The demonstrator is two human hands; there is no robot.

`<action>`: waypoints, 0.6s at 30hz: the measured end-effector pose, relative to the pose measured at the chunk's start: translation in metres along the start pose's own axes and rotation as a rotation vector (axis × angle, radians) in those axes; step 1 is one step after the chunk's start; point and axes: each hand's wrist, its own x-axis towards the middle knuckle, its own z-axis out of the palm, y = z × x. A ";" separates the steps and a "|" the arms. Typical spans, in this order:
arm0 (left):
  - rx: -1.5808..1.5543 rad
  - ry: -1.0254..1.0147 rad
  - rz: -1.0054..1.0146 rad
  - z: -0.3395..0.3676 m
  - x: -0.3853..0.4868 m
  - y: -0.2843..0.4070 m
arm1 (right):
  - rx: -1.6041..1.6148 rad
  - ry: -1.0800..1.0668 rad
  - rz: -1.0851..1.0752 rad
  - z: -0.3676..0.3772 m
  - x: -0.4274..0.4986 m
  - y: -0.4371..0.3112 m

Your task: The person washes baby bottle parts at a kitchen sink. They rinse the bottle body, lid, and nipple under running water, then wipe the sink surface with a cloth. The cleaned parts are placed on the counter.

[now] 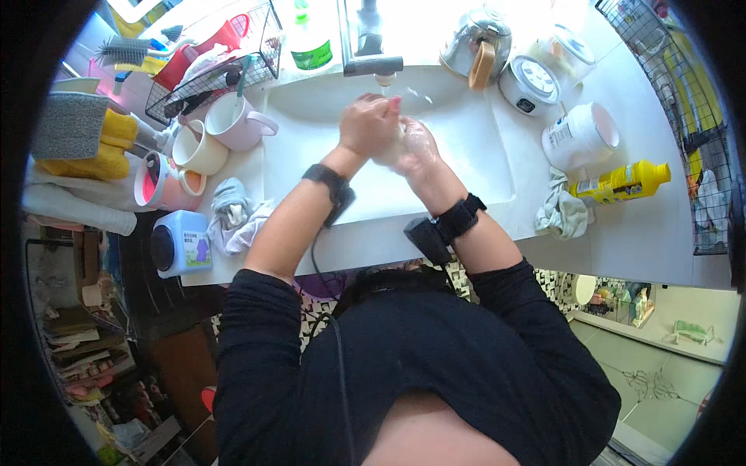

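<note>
Under the tap [384, 78], my left hand [368, 125] is curled and pressed against my right hand [421, 143]. The right palm is turned up and looks wet and shiny. Something pale shows between the two hands; whether it is soap, lather or another thing, I cannot tell. The fingers of both hands are partly hidden where they meet. A thin stream of water runs from the tap nozzle close to the hands. Both hands are above the white sink basin [303, 180].
Mugs [201, 151] and a blue bottle [182, 243] stand left of the basin, beside crumpled cloths [236, 215]. A wire basket [271, 52] is behind them. A kettle [466, 43], white tub [580, 137], yellow bottle [620, 183] and cloth [562, 207] line the right.
</note>
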 end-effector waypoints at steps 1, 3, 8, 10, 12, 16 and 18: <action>-0.106 0.011 0.119 -0.003 0.004 0.001 | -0.072 0.045 -0.074 0.002 -0.002 0.000; -0.284 0.152 0.299 -0.004 0.003 0.012 | -0.204 0.058 -0.224 0.002 -0.010 -0.005; -0.137 0.095 0.147 -0.004 0.014 0.015 | 0.111 -0.104 -0.018 0.018 -0.012 -0.020; -0.203 0.068 0.250 0.001 0.016 0.012 | 0.010 -0.013 -0.072 0.022 -0.017 -0.026; -0.431 0.101 0.582 0.006 0.017 0.009 | 0.029 -0.578 -0.005 0.025 -0.020 -0.032; -0.105 0.012 0.340 0.009 0.019 -0.004 | -0.126 -0.110 -0.214 0.024 -0.026 -0.031; -0.176 0.011 0.215 0.006 0.016 -0.013 | 0.043 -0.151 -0.085 0.022 -0.022 -0.033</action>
